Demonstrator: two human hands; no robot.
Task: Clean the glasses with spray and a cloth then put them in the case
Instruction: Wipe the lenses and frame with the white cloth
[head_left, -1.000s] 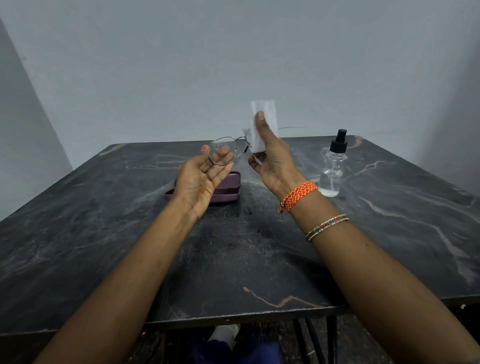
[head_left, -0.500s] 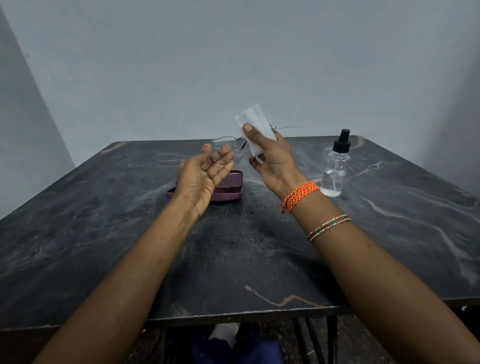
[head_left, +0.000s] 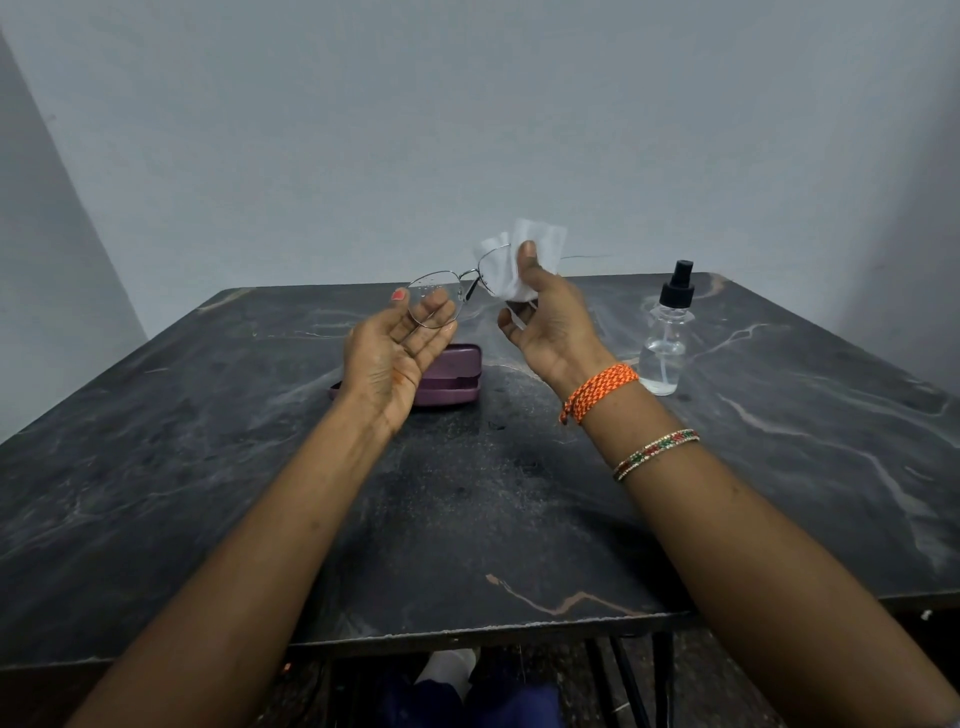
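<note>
The dark marbled surface (head_left: 519, 519) carried the closed purple case (head_left: 457, 382), just below the left hand (head_left: 395, 358), and the spray bottle (head_left: 667, 338), to the right of the right hand (head_left: 550, 322). Over the preceding second the left hand stayed cupped under one droplet-marked lens of the glasses (head_left: 447, 301), fingers lightly closed on its rim. The right hand, clamped on the white cloth (head_left: 519, 265), had shifted the cloth from upright to wrapped over the other lens. Wiping had apparently begun; casing remained undone.
</note>
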